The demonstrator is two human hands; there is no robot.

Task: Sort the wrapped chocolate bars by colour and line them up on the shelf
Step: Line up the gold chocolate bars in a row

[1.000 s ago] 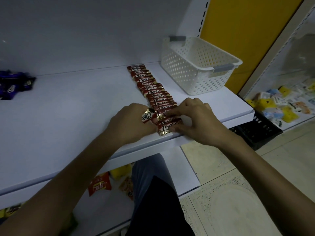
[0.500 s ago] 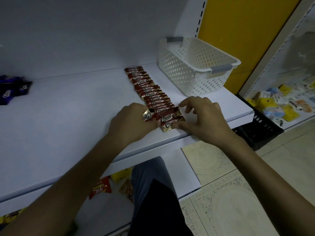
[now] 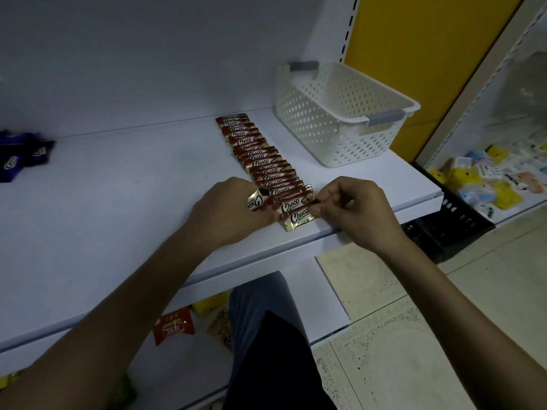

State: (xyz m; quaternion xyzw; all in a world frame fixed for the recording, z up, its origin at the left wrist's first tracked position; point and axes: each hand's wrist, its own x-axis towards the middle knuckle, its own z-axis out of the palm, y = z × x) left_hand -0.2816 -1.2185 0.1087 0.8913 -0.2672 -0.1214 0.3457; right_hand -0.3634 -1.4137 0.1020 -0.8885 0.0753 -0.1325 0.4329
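Note:
A long overlapping row of red wrapped chocolate bars [image 3: 257,156] runs from the back of the white shelf [image 3: 118,208] to its front edge. My left hand [image 3: 228,214] lies at the row's near end and holds a red bar [image 3: 257,201] with a gold end, turned crosswise. My right hand [image 3: 352,210] pinches the right end of the second-nearest bar [image 3: 291,206]. The nearest bar [image 3: 297,218] lies at the shelf's front edge. A small pile of blue and purple bars [image 3: 20,155] sits at the far left.
A white perforated basket [image 3: 340,113] stands at the back right of the shelf. Red and yellow snack packets [image 3: 174,325] lie on the lower shelf. Another rack with yellow and blue packets [image 3: 485,176] stands to the right, above a black crate [image 3: 450,229].
My right hand has drawn back to the right and its fingers have curled into a pinch on a bar's end. The left hand stays at the row's near end.

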